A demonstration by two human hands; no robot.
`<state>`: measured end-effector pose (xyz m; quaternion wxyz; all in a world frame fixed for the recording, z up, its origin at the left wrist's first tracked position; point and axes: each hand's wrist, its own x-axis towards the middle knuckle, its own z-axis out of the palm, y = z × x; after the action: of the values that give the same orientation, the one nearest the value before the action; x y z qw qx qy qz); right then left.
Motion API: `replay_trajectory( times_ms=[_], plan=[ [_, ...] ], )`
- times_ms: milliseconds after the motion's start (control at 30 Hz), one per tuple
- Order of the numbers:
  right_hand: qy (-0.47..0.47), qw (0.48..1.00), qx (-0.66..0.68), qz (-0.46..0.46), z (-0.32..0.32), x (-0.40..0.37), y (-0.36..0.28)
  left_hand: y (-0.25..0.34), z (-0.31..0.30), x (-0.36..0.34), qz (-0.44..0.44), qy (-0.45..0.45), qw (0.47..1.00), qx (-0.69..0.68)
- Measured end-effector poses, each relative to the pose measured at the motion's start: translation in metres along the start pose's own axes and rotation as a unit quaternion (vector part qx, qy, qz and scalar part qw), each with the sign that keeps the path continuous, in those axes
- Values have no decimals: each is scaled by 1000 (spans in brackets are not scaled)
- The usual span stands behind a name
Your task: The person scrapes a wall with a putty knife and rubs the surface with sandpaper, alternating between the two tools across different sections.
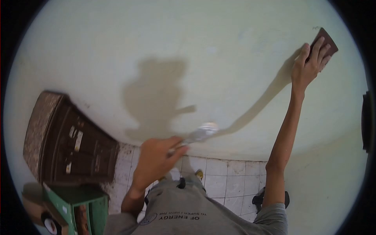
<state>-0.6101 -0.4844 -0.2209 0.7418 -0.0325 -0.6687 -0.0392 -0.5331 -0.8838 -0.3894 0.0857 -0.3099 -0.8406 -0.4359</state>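
My right hand [309,64] reaches up to the pale green wall [219,70] at the upper right. Its fingers lie over a dark reddish-brown piece of sandpaper [332,46], holding it against the wall. Small dark marks show on the wall right beside the sandpaper's top corner. My left hand [158,158] is closed round the handle of a putty knife [201,132], low in front of my body. The knife's shiny metal blade is smeared by motion and points up and right toward the wall.
A dark brown wooden cabinet [84,145] with a speckled top stands at the left. Below it is a green box-like piece [74,196], beside a brown object with a round end. White floor tiles [215,172] run along the wall's foot. A dark item [258,199] lies near my right elbow.
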Motion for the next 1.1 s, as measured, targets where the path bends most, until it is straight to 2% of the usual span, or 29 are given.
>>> replay_trajectory(
  times_ms=[33,100,167,233,300,367,433,533,633,800,1000,1100],
  plan=[
    [21,999,-8,-47,8,-17,0,13,0,7,43,-32,998,20],
    [23,998,8,-64,-1,-23,-19,23,-2,13,152,-87,985,-4],
    [33,994,-23,-97,0,-23,-11,47,29,38,374,-37,926,-24],
    [64,986,-15,-151,-5,-22,-30,87,35,50,399,-199,893,-66],
    [54,977,4,-208,-17,-12,-32,129,60,45,454,-202,867,-49],
    [53,973,-4,-225,-25,-12,-18,174,92,40,513,-169,841,-36],
    [46,976,-14,-211,-15,-15,-1,199,113,31,534,-137,833,-35],
    [21,987,-16,-159,4,-26,-15,207,122,21,544,-111,830,-53],
    [-6,994,-24,-104,-16,-27,-20,221,130,11,550,-100,827,-67],
    [-42,989,-132,-57,4,-15,19,225,132,-3,531,-96,839,-79],
    [-143,926,-349,24,41,-5,81,230,132,-11,526,-97,839,-97],
    [-152,889,-431,38,43,-17,63,232,131,-16,544,-96,828,-96]
  ],
)
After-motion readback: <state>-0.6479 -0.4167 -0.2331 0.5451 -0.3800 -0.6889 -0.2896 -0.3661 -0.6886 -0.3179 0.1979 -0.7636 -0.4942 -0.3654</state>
